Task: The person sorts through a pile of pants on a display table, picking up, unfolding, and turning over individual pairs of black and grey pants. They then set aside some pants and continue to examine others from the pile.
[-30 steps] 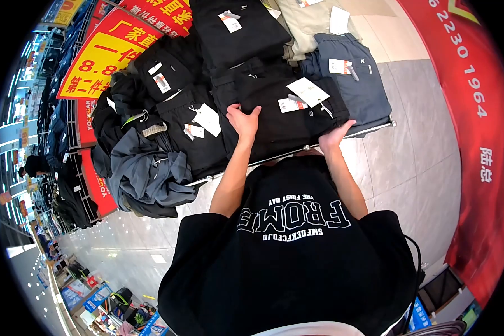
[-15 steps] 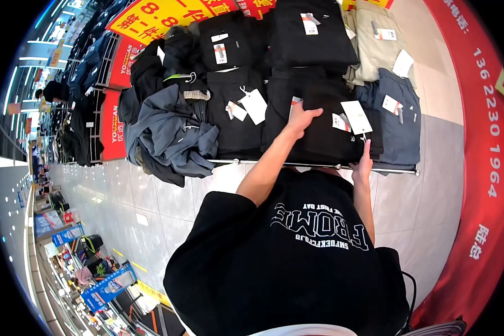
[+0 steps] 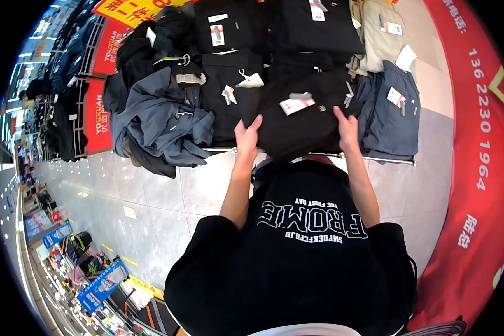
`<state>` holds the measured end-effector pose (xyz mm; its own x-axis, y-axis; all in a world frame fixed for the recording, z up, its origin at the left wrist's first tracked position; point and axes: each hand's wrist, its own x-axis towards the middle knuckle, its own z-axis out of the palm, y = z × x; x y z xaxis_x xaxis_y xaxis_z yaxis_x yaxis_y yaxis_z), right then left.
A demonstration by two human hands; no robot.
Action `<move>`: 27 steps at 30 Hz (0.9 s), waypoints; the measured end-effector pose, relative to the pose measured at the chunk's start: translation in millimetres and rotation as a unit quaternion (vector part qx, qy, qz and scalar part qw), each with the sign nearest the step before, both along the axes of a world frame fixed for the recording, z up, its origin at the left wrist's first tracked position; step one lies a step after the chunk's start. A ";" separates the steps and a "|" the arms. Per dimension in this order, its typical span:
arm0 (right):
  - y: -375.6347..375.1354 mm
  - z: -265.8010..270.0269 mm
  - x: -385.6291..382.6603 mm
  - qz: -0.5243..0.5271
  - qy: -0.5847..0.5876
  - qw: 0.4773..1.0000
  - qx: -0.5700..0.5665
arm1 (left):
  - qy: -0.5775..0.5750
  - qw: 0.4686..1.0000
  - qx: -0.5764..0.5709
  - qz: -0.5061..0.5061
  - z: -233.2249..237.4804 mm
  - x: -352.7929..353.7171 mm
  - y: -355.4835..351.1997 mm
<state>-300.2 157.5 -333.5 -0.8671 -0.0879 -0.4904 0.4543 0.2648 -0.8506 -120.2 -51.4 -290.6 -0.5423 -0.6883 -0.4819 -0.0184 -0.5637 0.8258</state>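
A folded black garment [image 3: 297,127], probably trousers, is tilted over the front of the display between my two hands. On it are a white-and-red price label [image 3: 297,105] and a small logo at the right. My left hand [image 3: 247,136] grips its left edge, thumb on top and the other fingers partly hidden. At the right edge, my right hand [image 3: 348,130] closes on the cloth in the same way. Left of it lies another folded black garment [image 3: 223,73] with a white hang tag [image 3: 250,80]. Folded dark grey trousers [image 3: 395,126] lie to the right.
A crumpled blue-grey garment [image 3: 161,120] spills over the display's left front. Behind are more folded black clothes [image 3: 313,33] and beige trousers [image 3: 379,47]. The metal display edge [image 3: 386,160] runs along the front. A red banner [image 3: 465,246] borders the right side.
My left hand has moved from the top of the black garment to its left edge. The garment has turned and tilted between both hands, and my right hand has shifted up and left.
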 end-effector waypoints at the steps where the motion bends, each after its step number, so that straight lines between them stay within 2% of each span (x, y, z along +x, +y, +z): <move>1: 0.0 -15.8 7.0 -0.001 0.013 1.000 -0.020 | -0.024 1.000 0.006 -0.008 -31.6 17.4 -0.4; 2: 0.6 -31.4 13.8 -0.001 0.026 0.999 -0.041 | -0.058 0.998 0.019 -0.020 -62.0 31.9 0.2; 4: -0.2 -9.3 27.6 -0.001 0.029 0.999 -0.027 | -0.071 0.994 0.058 -0.052 -69.0 43.7 1.9; 6: 6.2 -13.0 27.5 -0.025 0.041 0.998 -0.047 | -0.048 0.989 0.116 -0.077 -66.9 46.5 -5.2; 8: 7.7 3.2 26.1 -0.018 -0.052 0.998 0.002 | -0.036 0.987 0.120 -0.104 -63.0 42.6 -12.8; 9: 7.3 3.8 27.5 -0.022 -0.053 0.998 0.005 | -0.054 0.985 0.119 -0.117 -60.0 39.6 -16.3; 13: 7.1 -2.0 32.4 -0.029 0.011 0.995 0.094 | -0.059 0.984 0.115 -0.126 -70.5 31.0 -27.1; 15: 9.2 -19.7 36.6 -0.046 0.104 0.959 0.258 | -0.042 0.984 0.123 -0.120 -72.0 26.6 -29.7; 18: 12.8 -32.5 38.1 -0.060 0.159 0.938 0.302 | 0.002 0.985 0.153 -0.082 -75.1 18.7 -35.1; 19: 13.9 -33.4 37.4 -0.069 0.114 0.958 0.253 | 0.008 0.984 0.158 -0.085 -72.4 14.8 -36.5; 20: 14.8 -34.7 38.0 -0.069 0.112 0.958 0.255 | 0.013 0.982 0.164 -0.088 -71.6 13.6 -37.0; 22: 11.9 -22.5 35.7 -0.076 0.106 0.976 0.173 | 0.017 0.981 0.168 -0.100 -75.7 12.9 -36.7; 24: 9.1 -20.5 31.5 -0.090 0.109 0.978 0.152 | 0.022 0.979 0.169 -0.110 -78.7 12.3 -37.6; 27: 5.7 -14.6 23.2 -0.094 0.063 0.993 0.021 | 0.022 0.977 0.180 -0.109 -79.5 14.7 -39.0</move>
<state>-277.0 163.1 -348.1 -0.9208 0.1001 -0.3769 0.3899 0.2222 -0.8936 -105.4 -90.3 -370.1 -0.6831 -0.3431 -0.6447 -0.1402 -0.8047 0.5768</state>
